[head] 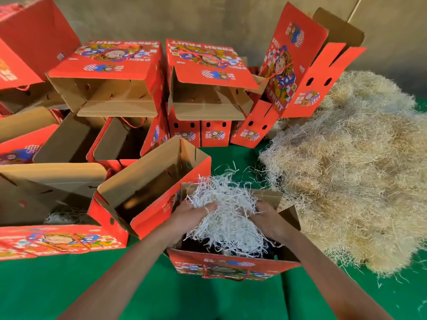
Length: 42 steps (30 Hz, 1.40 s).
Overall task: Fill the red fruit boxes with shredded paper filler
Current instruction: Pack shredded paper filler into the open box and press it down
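An open red fruit box (233, 265) stands on the green floor right in front of me. A wad of white shredded paper (225, 215) fills its mouth and spills above the rim. My left hand (189, 212) grips the wad from the left, my right hand (268, 218) grips it from the right, both over the box opening. The box's inside below the paper is dark and mostly hidden.
A big heap of tan shredded filler (351, 172) lies on the right. An open red box (152, 192) leans just left of mine. Several more open red boxes (111, 77) are stacked behind and to the left. Green floor (69, 285) lies near me.
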Tool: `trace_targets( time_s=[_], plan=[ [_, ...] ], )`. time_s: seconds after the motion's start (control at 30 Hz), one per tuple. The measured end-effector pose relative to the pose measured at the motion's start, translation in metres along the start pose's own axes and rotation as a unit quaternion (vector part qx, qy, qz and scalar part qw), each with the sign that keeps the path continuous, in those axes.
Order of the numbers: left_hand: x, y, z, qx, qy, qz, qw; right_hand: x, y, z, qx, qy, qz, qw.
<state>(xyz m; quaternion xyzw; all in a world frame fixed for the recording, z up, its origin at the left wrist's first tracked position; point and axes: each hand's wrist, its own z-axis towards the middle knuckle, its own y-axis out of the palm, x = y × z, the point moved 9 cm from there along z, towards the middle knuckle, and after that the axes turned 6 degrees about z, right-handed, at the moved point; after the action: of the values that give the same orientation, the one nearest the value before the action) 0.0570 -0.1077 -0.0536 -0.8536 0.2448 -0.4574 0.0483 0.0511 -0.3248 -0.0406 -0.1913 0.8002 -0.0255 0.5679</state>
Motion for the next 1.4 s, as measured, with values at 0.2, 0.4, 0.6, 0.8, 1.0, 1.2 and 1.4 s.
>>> trace_targets(
  time_s=[0.2, 0.4, 0.6, 0.8, 1.0, 1.2, 1.4],
  plan=[
    [-0.015, -0.013, 0.005, -0.010, 0.011, 0.002, 1.000, 0.017, -0.039, -0.020, 0.035, 0.064, -0.145, 0.987],
    [-0.011, -0.012, 0.005, 0.009, 0.020, 0.029, 0.999, 0.012, -0.052, -0.028, 0.075, 0.014, -0.272, 0.959],
    [-0.010, 0.003, -0.009, -0.079, -0.077, -0.126, 0.986, -0.002, -0.028, -0.028, 0.046, -0.003, -0.239, 0.970],
    [0.013, 0.027, -0.017, -0.227, -0.074, -0.134, 0.962, -0.001, 0.014, -0.031, -0.096, 0.069, -0.152, 0.981],
    [0.012, 0.027, -0.005, -0.124, -0.059, -0.034, 0.990, -0.004, 0.025, -0.015, -0.095, 0.078, -0.028, 0.992],
    [-0.001, 0.015, 0.002, -0.091, -0.095, 0.070, 0.989, 0.027, 0.008, -0.009, -0.037, 0.169, 0.027, 0.985],
    [-0.009, 0.004, 0.013, -0.041, -0.089, 0.264, 0.960, 0.031, -0.018, -0.007, 0.027, 0.133, -0.067, 0.988]
  ],
)
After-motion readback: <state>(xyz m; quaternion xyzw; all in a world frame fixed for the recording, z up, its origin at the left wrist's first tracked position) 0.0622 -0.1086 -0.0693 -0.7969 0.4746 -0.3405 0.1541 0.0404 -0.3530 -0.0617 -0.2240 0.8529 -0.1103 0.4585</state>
